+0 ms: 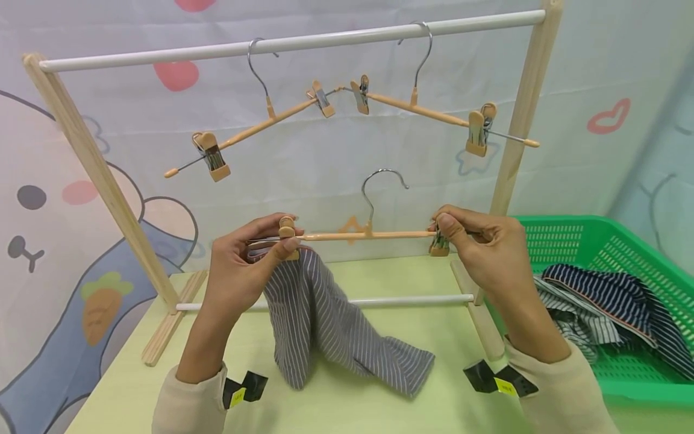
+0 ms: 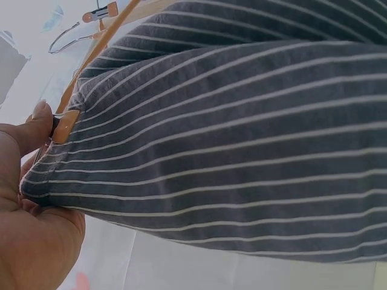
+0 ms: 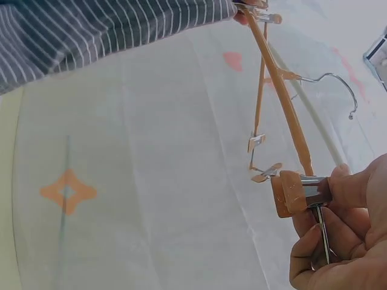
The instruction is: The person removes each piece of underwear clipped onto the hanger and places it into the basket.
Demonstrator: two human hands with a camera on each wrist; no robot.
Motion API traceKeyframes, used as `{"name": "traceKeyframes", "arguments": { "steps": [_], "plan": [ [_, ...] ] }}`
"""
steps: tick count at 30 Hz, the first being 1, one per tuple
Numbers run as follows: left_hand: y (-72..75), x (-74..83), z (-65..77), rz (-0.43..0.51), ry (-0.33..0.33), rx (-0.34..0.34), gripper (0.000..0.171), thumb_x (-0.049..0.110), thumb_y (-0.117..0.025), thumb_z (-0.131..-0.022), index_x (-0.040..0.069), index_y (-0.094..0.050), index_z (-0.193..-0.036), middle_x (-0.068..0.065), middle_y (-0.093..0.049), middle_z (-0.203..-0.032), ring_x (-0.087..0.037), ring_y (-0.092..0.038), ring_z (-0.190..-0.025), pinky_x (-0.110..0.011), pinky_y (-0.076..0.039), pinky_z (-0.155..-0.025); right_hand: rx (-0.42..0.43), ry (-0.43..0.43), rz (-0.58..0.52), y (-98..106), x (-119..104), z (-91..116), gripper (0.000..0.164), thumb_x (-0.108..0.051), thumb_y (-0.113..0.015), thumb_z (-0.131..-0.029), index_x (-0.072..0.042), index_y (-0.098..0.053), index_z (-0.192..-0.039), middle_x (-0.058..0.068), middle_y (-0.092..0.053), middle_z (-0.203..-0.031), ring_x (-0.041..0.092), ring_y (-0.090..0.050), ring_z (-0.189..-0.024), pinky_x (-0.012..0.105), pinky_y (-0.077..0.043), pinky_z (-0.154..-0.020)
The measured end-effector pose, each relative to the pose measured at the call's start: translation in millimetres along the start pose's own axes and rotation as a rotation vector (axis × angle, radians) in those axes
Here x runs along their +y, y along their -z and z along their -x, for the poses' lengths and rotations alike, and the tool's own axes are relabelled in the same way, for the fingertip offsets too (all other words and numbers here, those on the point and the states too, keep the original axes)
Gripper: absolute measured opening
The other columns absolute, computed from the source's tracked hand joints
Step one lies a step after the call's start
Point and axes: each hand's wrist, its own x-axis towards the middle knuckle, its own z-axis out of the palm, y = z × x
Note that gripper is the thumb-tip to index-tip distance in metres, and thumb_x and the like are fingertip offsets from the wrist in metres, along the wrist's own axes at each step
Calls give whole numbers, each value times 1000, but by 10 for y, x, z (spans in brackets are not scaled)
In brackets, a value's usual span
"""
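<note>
Between both hands a clip hanger [image 1: 347, 235] is held level, its metal hook pointing up. Grey striped pants [image 1: 336, 325] hang from its left clip [image 1: 287, 232], their lower end draping down to the table. My left hand [image 1: 241, 262] grips that clip and the waistband corner; in the left wrist view the clip's jaws sit over the cloth edge. At the other end my right hand [image 1: 488, 247] pinches the right clip [image 3: 296, 192], with the metal rod end running past its fingers. That clip has no cloth in it.
A wooden rack with a white rail [image 1: 336, 40] stands behind, two clip hangers [image 1: 260, 129] hanging from it without clothes. At right, a green basket [image 1: 645, 389] contains folded striped clothes [image 1: 612, 301]. The rack's lower bar [image 1: 412, 301] runs behind the pants.
</note>
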Motion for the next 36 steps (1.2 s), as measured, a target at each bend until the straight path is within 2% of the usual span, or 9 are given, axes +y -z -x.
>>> {"name": "traceKeyframes", "arguments": {
  "steps": [5, 11, 14, 23, 30, 36],
  "plan": [
    [10, 8, 3, -36, -3, 0, 31, 5, -66, -87, 7, -64, -118, -1, -72, -99, -23, -66, -89, -31, -57, -74, 10, -13, 9, -3, -8, -2, 26, -32, -63, -90, -11, -75, -99, -24, -68, -87, 9, -60, -96, 23, -47, -78],
    [11, -4, 8, -55, -6, 0, 31, 7, -66, -87, 10, -65, -118, -2, -72, -99, -22, -65, -89, -32, -56, -78, 16, 8, -15, -24, -2, -2, 27, -30, -63, -90, -6, -74, -98, -21, -69, -82, 10, -60, -96, 20, -47, -72],
    [16, -4, 10, -53, -12, 2, 31, 6, -66, -87, 9, -64, -118, -2, -72, -99, -23, -65, -90, -32, -56, -78, 15, 4, -10, -34, -1, 0, 28, -32, -62, -90, -7, -74, -98, -19, -70, -83, 11, -60, -95, 21, -47, -70],
    [38, 10, 16, -91, -11, 20, 32, 8, -66, -87, 10, -64, -119, -6, -71, -101, -22, -64, -93, -32, -55, -81, -28, -21, 12, -35, -17, 12, 31, -35, -60, -91, -12, -72, -107, -17, -71, -87, 10, -61, -98, 24, -48, -84],
    [58, 27, 10, -100, -12, 20, 32, 8, -66, -87, 10, -63, -119, -9, -69, -103, -22, -64, -91, -31, -56, -79, -65, -11, 6, -40, -8, 16, 31, -35, -59, -92, -13, -70, -111, -12, -72, -92, 10, -61, -98, 19, -49, -78],
    [70, 35, 7, -121, 14, 14, 32, 12, -66, -88, 12, -63, -120, -11, -69, -104, -20, -64, -92, -31, -55, -82, -67, 12, 28, -34, 3, 12, 30, -33, -58, -93, -13, -70, -112, -11, -72, -96, 10, -62, -96, 18, -50, -73]
  ]
}}
